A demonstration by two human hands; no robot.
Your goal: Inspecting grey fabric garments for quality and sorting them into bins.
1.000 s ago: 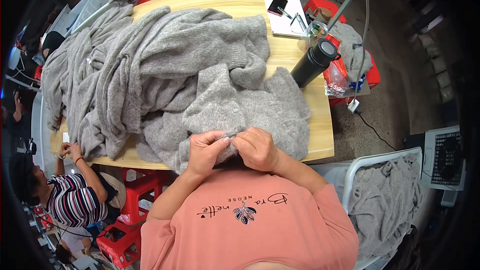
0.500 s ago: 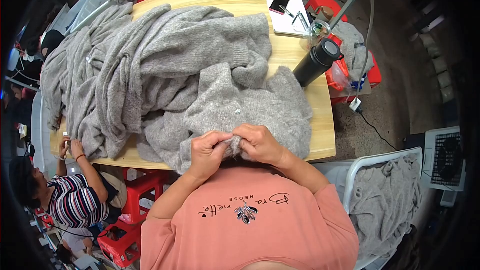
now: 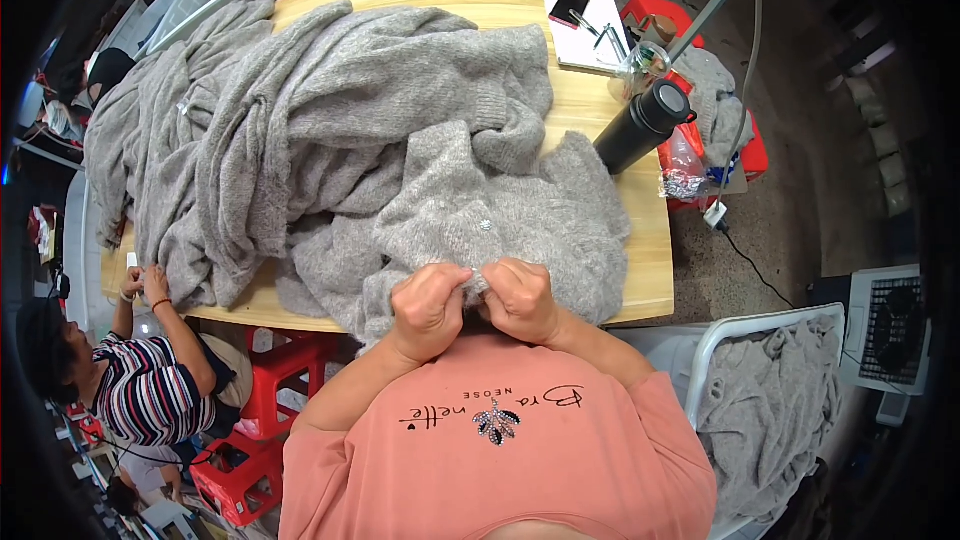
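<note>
A fuzzy grey knit sweater (image 3: 450,205) lies spread on the wooden table (image 3: 640,285) right before me, with a small shiny button on it. At its near edge my left hand (image 3: 428,310) is closed, pinching the knit. Close beside it, a small gap apart, my right hand (image 3: 520,298) grips the same edge with curled fingers. The bit of fabric between the fingertips is mostly hidden by the hands. Farther left, a big heap of grey knit garments (image 3: 330,90) covers the table and touches this sweater.
A black thermos (image 3: 640,125) stands at the table's right edge, by a clear cup (image 3: 640,70) and a white notepad (image 3: 585,25) with pens and a phone. On the right is a white bin (image 3: 705,370) of knits. A co-worker (image 3: 155,380) sits at left near red stools (image 3: 240,480).
My hands have moved slightly apart and lower, still on the sweater's edge. The whole view has shifted a little.
</note>
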